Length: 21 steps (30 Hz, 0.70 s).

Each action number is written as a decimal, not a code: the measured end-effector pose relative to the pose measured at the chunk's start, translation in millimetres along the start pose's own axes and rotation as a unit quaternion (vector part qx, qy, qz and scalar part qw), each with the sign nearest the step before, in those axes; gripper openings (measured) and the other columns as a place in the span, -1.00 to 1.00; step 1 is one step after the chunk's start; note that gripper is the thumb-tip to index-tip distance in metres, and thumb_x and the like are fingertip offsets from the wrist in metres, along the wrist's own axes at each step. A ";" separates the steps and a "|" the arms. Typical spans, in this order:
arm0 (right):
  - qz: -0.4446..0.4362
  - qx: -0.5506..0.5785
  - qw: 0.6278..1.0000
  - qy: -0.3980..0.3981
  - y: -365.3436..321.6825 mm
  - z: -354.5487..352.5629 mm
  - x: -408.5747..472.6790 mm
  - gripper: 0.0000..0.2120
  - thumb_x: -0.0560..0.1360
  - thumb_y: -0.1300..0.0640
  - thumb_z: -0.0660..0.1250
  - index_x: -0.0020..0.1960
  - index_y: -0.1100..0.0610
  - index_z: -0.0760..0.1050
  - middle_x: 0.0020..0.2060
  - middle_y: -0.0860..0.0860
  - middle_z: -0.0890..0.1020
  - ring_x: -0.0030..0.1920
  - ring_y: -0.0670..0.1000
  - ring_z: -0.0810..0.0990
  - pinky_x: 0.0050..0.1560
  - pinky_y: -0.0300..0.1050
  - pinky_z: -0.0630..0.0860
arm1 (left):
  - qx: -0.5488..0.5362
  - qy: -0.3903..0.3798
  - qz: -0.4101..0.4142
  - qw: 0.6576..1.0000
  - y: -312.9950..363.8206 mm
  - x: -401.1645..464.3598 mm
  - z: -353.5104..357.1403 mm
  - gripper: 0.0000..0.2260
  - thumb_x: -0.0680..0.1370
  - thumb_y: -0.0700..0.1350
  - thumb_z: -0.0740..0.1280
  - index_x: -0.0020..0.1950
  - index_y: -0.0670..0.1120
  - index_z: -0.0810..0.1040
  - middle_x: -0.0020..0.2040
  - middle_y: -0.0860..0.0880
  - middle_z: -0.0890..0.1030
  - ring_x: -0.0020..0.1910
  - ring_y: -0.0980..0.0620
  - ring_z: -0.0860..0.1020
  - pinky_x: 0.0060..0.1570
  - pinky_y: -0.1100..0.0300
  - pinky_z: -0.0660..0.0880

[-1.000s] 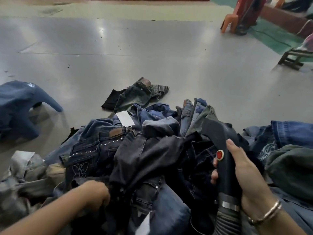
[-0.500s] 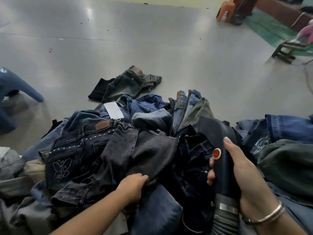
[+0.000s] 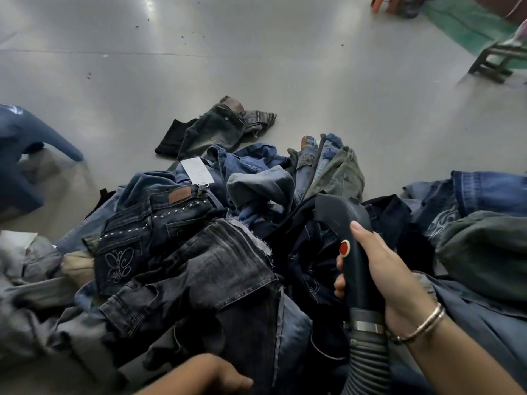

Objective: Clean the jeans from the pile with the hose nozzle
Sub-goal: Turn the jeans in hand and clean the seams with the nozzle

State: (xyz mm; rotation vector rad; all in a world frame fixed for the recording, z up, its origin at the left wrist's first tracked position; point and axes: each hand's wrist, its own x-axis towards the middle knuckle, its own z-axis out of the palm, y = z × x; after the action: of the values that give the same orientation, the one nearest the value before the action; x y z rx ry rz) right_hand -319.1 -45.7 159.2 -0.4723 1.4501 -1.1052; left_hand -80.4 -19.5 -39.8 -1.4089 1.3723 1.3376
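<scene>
Beyond the pile [image 3: 199,252], stray jeans [image 3: 219,126] on grey floor [image 3: 256,67].

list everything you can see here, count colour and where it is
pile of jeans: many, count unclear; blue, black and grey; across the near floor
faded black jeans: one, on top of the pile, centre
studded jeans: one, dark blue with butterfly stitching, left of centre
white tag: one, at the pile's far edge
separate jeans: one, dark grey-green, on the floor beyond the pile
hose nozzle: one, black with a red button, right of centre
ribbed hose: one, grey, bottom right
floor: grey, shiny
wooden stool: one, far right
right hand: grips the nozzle, bangles on the wrist
left hand: bottom edge, at the faded black jeans; grip unclear
</scene>
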 end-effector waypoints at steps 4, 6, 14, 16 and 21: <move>-0.010 0.005 1.000 -0.002 -2.4 0.3 -1.2 -0.62 0.51 -0.16 0.30 -0.01 0.18 0.40 -0.42 0.10 0.51 -0.55 0.07 0.49 -0.49 -0.08 0.52 | -0.395 0.099 -0.045 0.912 5.9 22.1 27.4 -0.29 0.42 0.23 0.42 0.36 -0.26 0.46 0.38 -0.16 0.46 0.37 -0.06 0.42 0.37 0.19 0.29; -0.015 0.005 1.000 0.002 -3.1 1.2 -1.4 -0.65 0.52 -0.14 0.30 -0.03 0.16 0.38 -0.42 0.09 0.50 -0.55 0.06 0.48 -0.50 -0.07 0.52 | -0.560 0.114 -0.050 0.819 10.0 29.9 30.4 -0.30 0.35 0.09 0.54 0.29 -0.36 0.48 0.30 -0.26 0.51 0.30 -0.16 0.48 0.35 0.04 0.36; -0.016 -0.009 1.000 -0.012 -2.5 9.0 -2.4 -0.67 0.55 -0.12 0.28 0.02 0.15 0.37 -0.39 0.09 0.50 -0.55 0.06 0.48 -0.49 -0.06 0.54 | -0.766 0.151 -0.087 0.619 13.7 29.9 38.4 -0.31 0.39 -0.24 0.52 0.37 -0.44 0.25 0.32 -0.37 0.42 0.24 -0.29 0.49 0.23 -0.21 0.44; -0.014 -0.013 1.000 -0.013 -1.6 10.3 -2.7 -0.67 0.55 -0.12 0.28 0.00 0.15 0.37 -0.40 0.08 0.50 -0.54 0.06 0.48 -0.49 -0.06 0.54 | -0.817 0.089 -0.057 0.567 25.9 14.8 31.6 -0.57 0.54 -0.15 0.36 0.27 -0.43 0.42 0.22 -0.37 0.52 0.17 -0.29 0.52 0.22 -0.19 0.44; -0.007 -0.019 1.000 -0.011 -0.3 14.4 -4.1 -0.69 0.55 -0.11 0.28 -0.02 0.14 0.36 -0.42 0.07 0.50 -0.55 0.06 0.47 -0.50 -0.07 0.53 | -0.879 -0.063 0.083 0.466 48.0 -32.3 13.1 -0.64 0.39 0.01 0.41 -0.13 -0.31 0.67 -0.17 -0.30 0.67 -0.19 -0.27 0.65 -0.21 -0.08 0.60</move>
State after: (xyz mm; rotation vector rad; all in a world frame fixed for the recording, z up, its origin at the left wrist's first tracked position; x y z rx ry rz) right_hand -304.9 -47.6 163.8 -0.5214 1.4514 -1.0828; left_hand -125.8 -7.5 -3.5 -2.0247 -0.7463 3.1176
